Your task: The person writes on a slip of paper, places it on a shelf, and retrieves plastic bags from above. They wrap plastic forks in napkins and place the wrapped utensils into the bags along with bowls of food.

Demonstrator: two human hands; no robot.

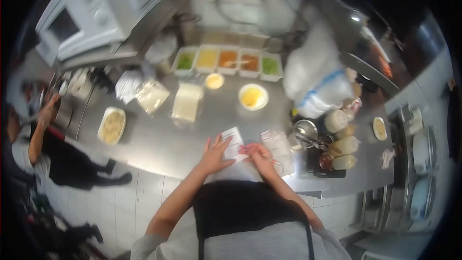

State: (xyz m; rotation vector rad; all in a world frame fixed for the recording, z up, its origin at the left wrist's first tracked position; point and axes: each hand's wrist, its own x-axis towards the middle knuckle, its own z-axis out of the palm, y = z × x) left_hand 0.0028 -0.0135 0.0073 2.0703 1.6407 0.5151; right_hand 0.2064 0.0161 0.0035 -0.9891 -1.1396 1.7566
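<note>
A white paper slip with printed lines (pixel 233 144) lies on the steel counter at the front edge. My left hand (pixel 216 155) rests on the slip's left side, its fingers spread. At the slip's right edge my right hand (pixel 259 156) is closed on a thin pen (pixel 275 162), which sticks out to the right. A crumpled whitish cloth (pixel 277 145) lies just right of my right hand. Beyond the slip stand a white bowl with yellow food (pixel 252 97) and a small cup with pale yellow contents (pixel 214 81).
Food bins (pixel 228 61) line the back. Plastic-wrapped packs (pixel 186 102) and an oval dish (pixel 111 125) stand left, squeeze bottles (pixel 345 146) and a large plastic bag (pixel 317 77) right. A microwave (pixel 82 19) is upper left. Another person (pixel 62 156) stands at far left.
</note>
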